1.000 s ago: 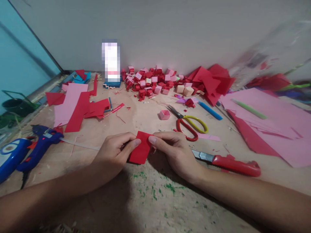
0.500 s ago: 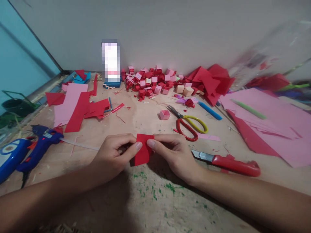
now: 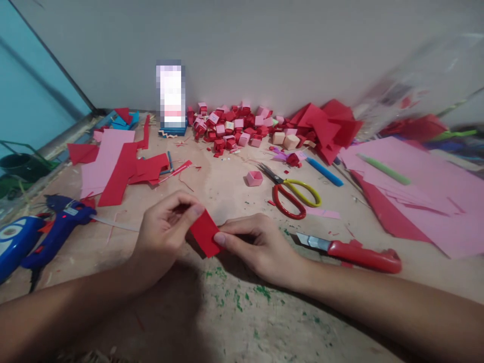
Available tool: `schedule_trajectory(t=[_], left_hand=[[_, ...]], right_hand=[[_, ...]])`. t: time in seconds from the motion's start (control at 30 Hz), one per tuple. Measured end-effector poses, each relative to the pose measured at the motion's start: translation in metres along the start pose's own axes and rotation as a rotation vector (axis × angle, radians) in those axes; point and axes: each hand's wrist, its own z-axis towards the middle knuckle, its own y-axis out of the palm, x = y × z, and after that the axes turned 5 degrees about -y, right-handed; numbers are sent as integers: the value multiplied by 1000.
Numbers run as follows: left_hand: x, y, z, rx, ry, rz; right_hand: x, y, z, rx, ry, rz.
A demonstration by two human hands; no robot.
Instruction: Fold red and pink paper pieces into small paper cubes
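A small piece of red paper (image 3: 204,233) sits between my two hands, just above the wooden table (image 3: 234,302). My left hand (image 3: 163,231) pinches its upper left corner between thumb and fingers. My right hand (image 3: 257,247) pinches its lower right edge with the fingertips. The paper is tilted and looks folded narrow. A red-handled utility knife (image 3: 351,252) lies right of my right hand. Red and yellow scissors (image 3: 293,194) lie just beyond it.
A blue glue gun (image 3: 56,224) lies at the left. Red and pink paper strips (image 3: 117,164) are at the back left, large pink sheets (image 3: 423,191) at the right. A heap of small red and pink paper boxes (image 3: 234,128) lines the wall. One pink box (image 3: 254,178) stands alone.
The red paper has turned and moved left and down a little. My left hand rose to grip its upper corner while my right hand slid to its lower edge.
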Motion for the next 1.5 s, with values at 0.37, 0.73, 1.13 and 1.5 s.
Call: schedule_trajectory(t=[0.37,0.73,1.13,1.5], left_hand=[[-16,-4,11,205,-9,-162],[6,4,-1,51,-85,-121],[-2,5,-3,-220,-253,-320],[-1,5,1,-234,-250,-268]], right_hand=[[-5,4,-1,243,107,136],[3,4,1,347,19,62],[5,0,9,403,9,314],[-1,-2,5,241,-38,195]])
